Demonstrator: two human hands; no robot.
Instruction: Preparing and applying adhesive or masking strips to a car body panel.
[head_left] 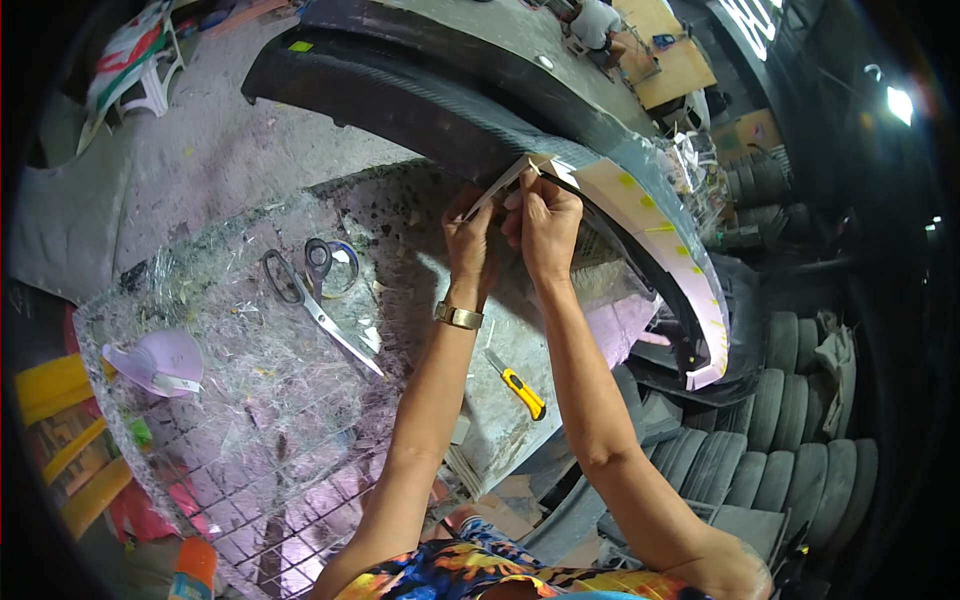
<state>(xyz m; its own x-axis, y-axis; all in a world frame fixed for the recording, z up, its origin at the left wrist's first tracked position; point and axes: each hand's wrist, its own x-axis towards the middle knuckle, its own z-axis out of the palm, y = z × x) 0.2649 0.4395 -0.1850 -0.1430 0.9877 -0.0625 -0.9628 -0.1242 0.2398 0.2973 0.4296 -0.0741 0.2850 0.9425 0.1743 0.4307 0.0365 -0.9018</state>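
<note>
Both my hands are at the near edge of a long, curved, dark car-body panel (400,95) with a woven-looking surface. My left hand (467,245) has its fingers closed on a narrow pale strip (499,187) that runs up to the panel's edge. At the strip's upper end, my right hand (548,222) pinches it with thumb and fingers; the exact contact is partly hidden. To the right of my hands, a wider cream-coloured band (625,200) with small yellow pieces on it follows the panel's curve. A gold-coloured watch (458,317) is on my left wrist.
Left of my arms, scissors (338,332) and a tape roll (344,270) lie on the fibre-littered worktop (230,340). A yellow utility knife (522,393) lies between my forearms. A lilac plastic piece (165,360) is farther left. Tyres (790,400) stand at right; another person (597,25) sits far back.
</note>
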